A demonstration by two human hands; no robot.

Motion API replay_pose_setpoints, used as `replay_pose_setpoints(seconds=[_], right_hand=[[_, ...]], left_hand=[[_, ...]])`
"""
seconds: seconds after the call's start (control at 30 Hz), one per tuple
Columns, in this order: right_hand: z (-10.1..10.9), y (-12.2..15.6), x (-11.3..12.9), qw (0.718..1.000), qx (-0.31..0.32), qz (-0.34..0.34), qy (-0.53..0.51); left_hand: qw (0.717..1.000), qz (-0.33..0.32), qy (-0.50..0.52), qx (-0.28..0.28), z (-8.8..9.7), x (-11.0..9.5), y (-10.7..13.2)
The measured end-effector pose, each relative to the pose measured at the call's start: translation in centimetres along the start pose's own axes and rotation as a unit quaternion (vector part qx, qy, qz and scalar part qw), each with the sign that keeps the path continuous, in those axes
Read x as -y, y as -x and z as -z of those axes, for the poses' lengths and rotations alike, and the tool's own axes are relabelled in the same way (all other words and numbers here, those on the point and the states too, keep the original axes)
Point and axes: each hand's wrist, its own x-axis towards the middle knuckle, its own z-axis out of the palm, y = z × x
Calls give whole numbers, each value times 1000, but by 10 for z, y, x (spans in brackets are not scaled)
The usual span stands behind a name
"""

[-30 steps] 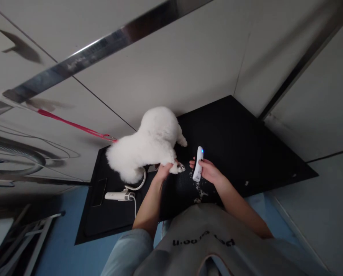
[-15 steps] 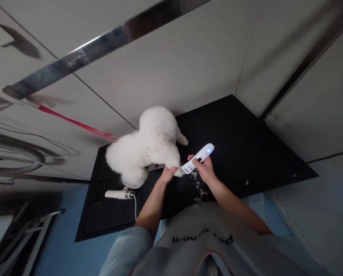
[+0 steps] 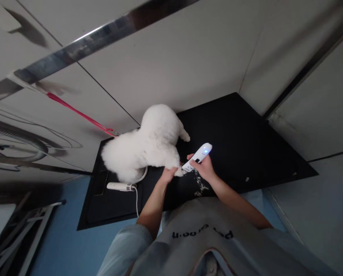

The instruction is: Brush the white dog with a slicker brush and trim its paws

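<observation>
A fluffy white dog [image 3: 148,142] stands on a black table mat [image 3: 246,149]. My left hand [image 3: 169,174] is closed around the lower part of one of its legs, just above the paw [image 3: 179,172]. In my right hand [image 3: 204,165] is a white cordless hair clipper [image 3: 198,156] with a lit blue light near its rear end. The clipper's head is at the held paw; whether it touches the fur I cannot tell. Clipped white fur [image 3: 200,184] lies in a trail on the mat below my right hand.
A second white clipper [image 3: 120,186] with a cord lies at the left of the mat, close to the dog. A pink leash [image 3: 79,113] runs from the dog to a metal bar [image 3: 102,38] overhead. A grey hose [image 3: 30,138] hangs at far left.
The dog's head end at the left has shifted slightly left, and more cord shows beside it. The clipper has tilted a little at the paw. Both hands keep their holds; the view has shifted slightly.
</observation>
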Motion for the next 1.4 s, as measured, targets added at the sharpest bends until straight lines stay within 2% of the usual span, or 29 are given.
replay_pose_setpoints(seconds=[0.1,0.23,0.33,0.37,0.4,0.5,0.53,0.57,0.67,0.83,0.93,1.03,1.07,1.17,1.2,1.33,1.4], right_hand=[[-1,5,0,999,44,-17,6],[3,10,1,999,30,12,-14],[10,8,-2,990,137,-5,-27],[13,5,-5,988,149,-9,-43],[15,3,-7,990,130,-8,-62],[19,-6,-14,995,-28,20,-94],[19,-8,-16,994,-51,21,-91],[18,-9,-17,995,-47,14,-86],[17,-8,-16,996,17,-17,-80],[16,-3,-15,994,-34,17,-99],[17,-2,-15,995,14,-7,-101],[21,-4,-15,993,14,8,-113],[22,-6,-15,993,26,11,-115],[24,-13,-16,985,121,-28,-123],[23,-17,-16,982,127,-38,-132],[16,-31,-17,984,31,-30,-175],[13,-37,-16,979,67,-61,-183]], left_hand=[[999,16,-16,-23,-4,-7,4],[999,27,-19,-38,-7,-12,6],[1000,19,2,-19,-6,-10,6],[1000,15,8,-13,-6,-10,5],[1000,14,10,-9,-6,-10,5],[1000,16,-12,-11,-9,-14,5],[1000,15,-21,-13,-10,-15,5],[999,11,-26,-15,-11,-17,5],[999,2,-33,-26,-13,-20,5],[999,0,-39,-28,-14,-22,3],[998,-12,-43,-34,-14,-22,1],[999,-4,-39,-22,-12,-21,-1],[999,-1,-33,-13,-11,-19,-1],[1000,-7,-5,26,-7,-16,-2],[999,-17,5,38,-6,-15,-2],[995,-58,11,80,-3,-15,-1],[994,-57,5,92,-1,-15,-2]])
